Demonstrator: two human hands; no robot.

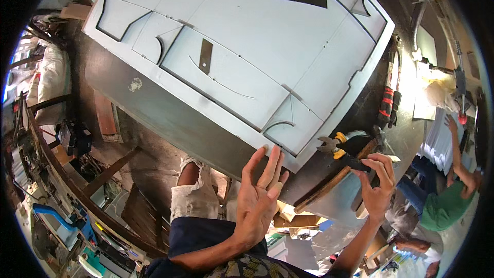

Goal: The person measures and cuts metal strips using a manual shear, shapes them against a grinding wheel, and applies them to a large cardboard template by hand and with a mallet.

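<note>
Yellow-handled pliers point left, long axis roughly sideways.

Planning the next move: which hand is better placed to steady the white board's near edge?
Likely the left hand: it looks empty, its fingers spread right by the near edge of the white board. The right hand is farther from the board and seems to hold the yellow-and-black pliers.

panel on table, pliers by its near corner, co-worker right
</note>
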